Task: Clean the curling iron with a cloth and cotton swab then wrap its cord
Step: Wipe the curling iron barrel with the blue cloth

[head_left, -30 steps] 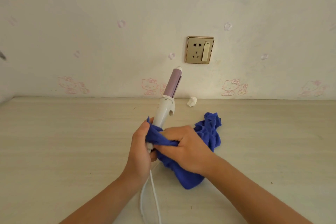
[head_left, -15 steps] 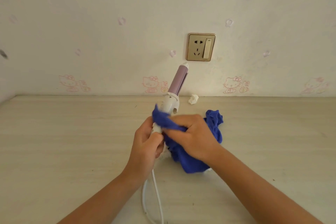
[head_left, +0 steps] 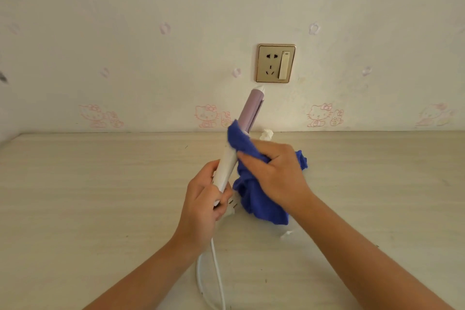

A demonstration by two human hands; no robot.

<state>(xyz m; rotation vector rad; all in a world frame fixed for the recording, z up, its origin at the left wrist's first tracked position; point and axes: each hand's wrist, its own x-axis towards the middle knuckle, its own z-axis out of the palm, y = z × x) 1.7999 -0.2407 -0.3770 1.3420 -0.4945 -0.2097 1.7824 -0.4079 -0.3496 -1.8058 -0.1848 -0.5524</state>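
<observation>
The right hand [head_left: 274, 173], fingers clenched on the blue cloth [head_left: 251, 194], has slid up from the handle to the base of the curling iron's [head_left: 247, 113] purple barrel. The left hand [head_left: 203, 199] grips the white handle above the desk [head_left: 100, 196], and the cord [head_left: 216, 259] trails toward the near edge.

We hold a tilted white-and-lilac plastic curling iron [head_left: 226, 166].
Our left hand [head_left: 201, 199] grips it low; our right hand [head_left: 276, 176] presses crumpled blue cloth [head_left: 254, 196] against it.

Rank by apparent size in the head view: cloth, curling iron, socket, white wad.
Largest: cloth.
Then curling iron and socket: similar visible area, and the socket is farther, so not ranked.
Smallest: white wad.
</observation>
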